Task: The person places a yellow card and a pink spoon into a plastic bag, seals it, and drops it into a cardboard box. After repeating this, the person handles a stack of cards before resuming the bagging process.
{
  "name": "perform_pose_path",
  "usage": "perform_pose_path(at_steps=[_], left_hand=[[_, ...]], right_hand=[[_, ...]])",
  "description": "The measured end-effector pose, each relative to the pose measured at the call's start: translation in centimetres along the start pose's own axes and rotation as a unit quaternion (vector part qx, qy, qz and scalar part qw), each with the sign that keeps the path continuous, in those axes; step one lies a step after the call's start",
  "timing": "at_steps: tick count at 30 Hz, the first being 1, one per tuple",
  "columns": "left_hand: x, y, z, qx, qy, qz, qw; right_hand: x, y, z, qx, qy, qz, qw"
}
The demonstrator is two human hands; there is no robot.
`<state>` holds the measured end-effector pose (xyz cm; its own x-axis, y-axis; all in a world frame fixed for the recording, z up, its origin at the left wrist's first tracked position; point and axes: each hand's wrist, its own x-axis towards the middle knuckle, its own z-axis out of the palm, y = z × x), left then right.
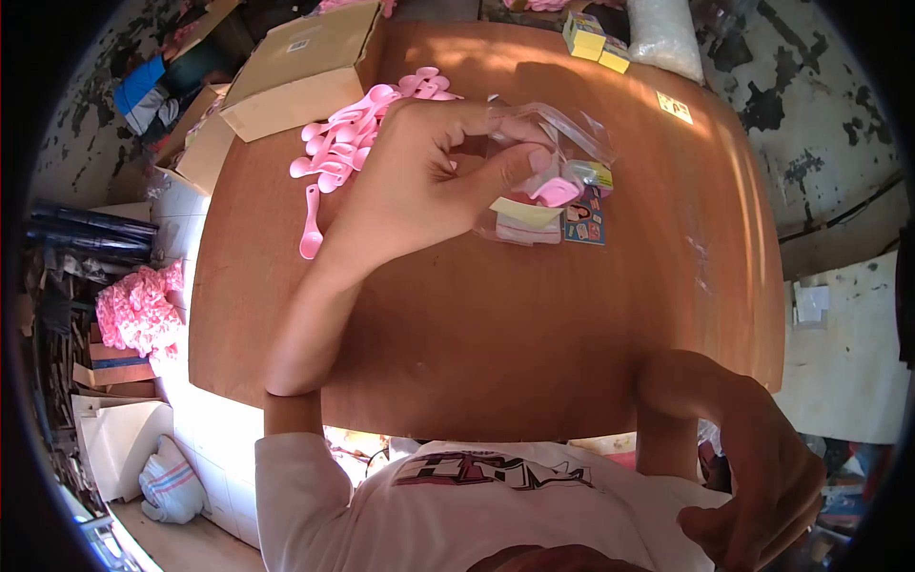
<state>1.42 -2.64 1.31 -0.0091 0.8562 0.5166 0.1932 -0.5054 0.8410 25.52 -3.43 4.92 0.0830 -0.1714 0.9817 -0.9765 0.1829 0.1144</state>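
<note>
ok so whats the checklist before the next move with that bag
1. Left hand grip on clear bag: ok, fingertips pinch it.
2. Pink spoon fully inside the bag: cannot tell.
3. Bag mouth shut: cannot tell.
4. Right hand helping: not ok, it is down past the near edge of the table.
5. Spoon pile close by: ok, beside the left hand.

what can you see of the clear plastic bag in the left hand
The clear plastic bag is small, thin and see-through, with creased, glossy film. The left hand pinches it near its top between thumb and fingers, over the wooden table; whether its bottom rests there is unclear. Inside it show a pink spoon, a pale yellow slip and a printed card.
</note>
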Motion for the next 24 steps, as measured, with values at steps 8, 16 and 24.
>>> perform_pose_path(at_steps=[8, 16, 24], left_hand=[[-0.1, 0.1, -0.1, 0.019, -0.003, 0.007, 1.000], [0.0, 0.6, 0.0, 0.050, -0.028, -0.003, 0.998], [0.1, 0.1, 0.1, 0.025, -0.021, -0.004, 0.999]], right_hand=[[0.3, 0.1, 3.1, 0.027, 0.185, 0.115, 0.976], [0.0, 0.3, 2.1, 0.041, -0.004, 0.032, 0.999], [3.7, -1.6, -4.0, -0.086, -0.255, 0.356, 0.895]])
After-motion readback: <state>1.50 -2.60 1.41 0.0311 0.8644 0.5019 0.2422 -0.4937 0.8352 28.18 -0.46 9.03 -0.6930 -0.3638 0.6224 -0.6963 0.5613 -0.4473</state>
